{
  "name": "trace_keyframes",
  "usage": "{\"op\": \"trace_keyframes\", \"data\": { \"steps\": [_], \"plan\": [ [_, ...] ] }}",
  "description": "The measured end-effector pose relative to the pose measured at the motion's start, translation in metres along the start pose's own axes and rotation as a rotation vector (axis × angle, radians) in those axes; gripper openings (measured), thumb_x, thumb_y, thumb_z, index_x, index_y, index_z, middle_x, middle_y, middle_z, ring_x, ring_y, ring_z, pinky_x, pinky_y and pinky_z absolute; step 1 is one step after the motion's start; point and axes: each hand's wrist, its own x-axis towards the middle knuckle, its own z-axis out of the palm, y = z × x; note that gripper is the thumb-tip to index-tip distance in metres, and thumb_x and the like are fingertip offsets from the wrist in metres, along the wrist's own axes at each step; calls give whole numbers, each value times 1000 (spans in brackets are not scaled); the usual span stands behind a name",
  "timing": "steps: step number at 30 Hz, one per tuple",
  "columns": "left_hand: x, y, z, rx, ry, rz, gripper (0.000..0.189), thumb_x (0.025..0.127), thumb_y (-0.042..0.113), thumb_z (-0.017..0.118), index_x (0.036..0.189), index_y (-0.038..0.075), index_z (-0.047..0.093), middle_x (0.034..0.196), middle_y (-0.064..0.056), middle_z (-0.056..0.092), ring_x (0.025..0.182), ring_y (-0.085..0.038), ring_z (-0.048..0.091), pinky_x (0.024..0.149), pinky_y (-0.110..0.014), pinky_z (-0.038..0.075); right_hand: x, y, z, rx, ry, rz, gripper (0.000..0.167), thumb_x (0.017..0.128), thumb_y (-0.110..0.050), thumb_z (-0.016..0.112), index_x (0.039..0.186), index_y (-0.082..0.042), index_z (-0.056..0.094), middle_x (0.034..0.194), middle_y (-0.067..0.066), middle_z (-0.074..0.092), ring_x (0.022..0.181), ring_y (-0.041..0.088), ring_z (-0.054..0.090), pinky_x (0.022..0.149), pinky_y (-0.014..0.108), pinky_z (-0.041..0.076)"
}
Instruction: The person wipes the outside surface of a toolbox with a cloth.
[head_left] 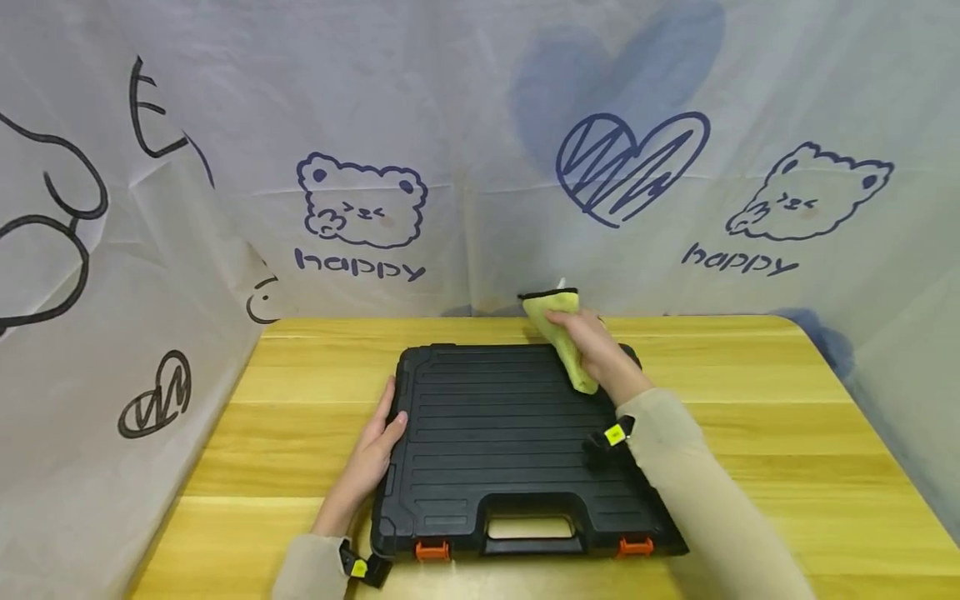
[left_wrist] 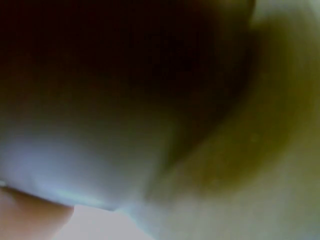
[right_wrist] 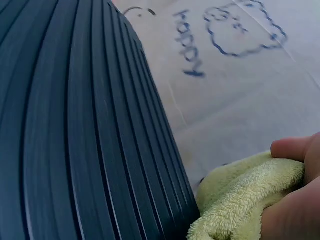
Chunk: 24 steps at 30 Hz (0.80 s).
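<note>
A black ribbed plastic tool case (head_left: 510, 425) lies flat on the wooden table, its handle and two orange latches (head_left: 432, 551) toward the near side. My left hand (head_left: 372, 450) rests against the case's left edge, thumb on the lid and fingers along the side. At the far right corner of the lid, my right hand (head_left: 596, 346) grips a folded yellow-green cloth (head_left: 558, 329) with a dark hem. The right wrist view shows the fluffy cloth (right_wrist: 245, 200) pinched between thumb and fingers, beside the ribbed lid (right_wrist: 90, 125). Dark blur fills most of the left wrist view.
The light wooden table (head_left: 765, 433) extends to both sides of the case. Behind it hangs a pale curtain (head_left: 480, 150) printed with bears, hearts and the word "happy". More of the curtain runs down the left side.
</note>
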Motion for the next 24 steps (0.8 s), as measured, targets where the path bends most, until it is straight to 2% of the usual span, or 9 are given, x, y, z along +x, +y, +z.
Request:
{"op": "trace_keyframes", "data": {
  "steps": [3, 6, 8, 13, 15, 18, 24],
  "plan": [
    [1, 0, -2, 23, -9, 12, 62, 110, 20, 32, 159, 9, -4, 165, -13, -7, 150, -28, -7, 118, -35, 3, 7, -2, 30, -48, -57, -10, 53, 103, -23, 52, 147, 3, 37, 140, 14, 45, 119, 23, 49, 101, 36, 41],
    [0, 0, -2, 41, -7, 15, 61, 110, 19, 31, 159, 8, -4, 165, -14, -7, 150, -28, -7, 118, -35, 3, 11, -2, 58, -89, -136, -18, 58, 103, -24, 53, 151, 1, 33, 149, 15, 40, 130, 26, 44, 107, 39, 37],
    [0, 0, -2, 59, 1, 9, 60, 111, 19, 30, 159, 7, -4, 165, -14, -6, 150, -28, -6, 119, -38, 3, 12, -2, 74, -118, -180, -20, 57, 103, -26, 53, 150, -2, 35, 147, 13, 42, 130, 26, 44, 107, 40, 37],
    [0, 2, -1, 87, 15, -11, 58, 111, 19, 28, 159, 7, -2, 165, -14, -4, 151, -27, -5, 119, -48, 1, 17, -1, 107, -165, -253, -41, 44, 102, -27, 56, 139, -4, 48, 130, 11, 53, 114, 22, 52, 97, 38, 42],
    [0, 2, -1, 97, 16, -13, 58, 111, 19, 28, 159, 7, -2, 165, -14, -5, 151, -28, -5, 118, -50, 1, 17, -1, 118, -205, -274, -61, 46, 101, -28, 57, 139, -4, 48, 131, 11, 54, 115, 22, 52, 99, 38, 42],
    [0, 3, -1, 130, 23, -17, 58, 111, 18, 28, 159, 6, -2, 165, -16, -3, 151, -29, -3, 118, -51, 3, 16, 2, 130, -286, -303, -97, 54, 100, -30, 58, 146, -4, 44, 140, 12, 51, 126, 25, 49, 107, 42, 38],
    [0, 5, -1, 346, 66, -46, 58, 110, 20, 30, 157, -4, 6, 162, -25, 8, 149, -37, 8, 118, -55, 10, 13, 10, 140, -478, -353, -174, 68, 98, -33, 62, 153, -4, 35, 152, 13, 41, 139, 27, 39, 114, 45, 31]
  ]
}}
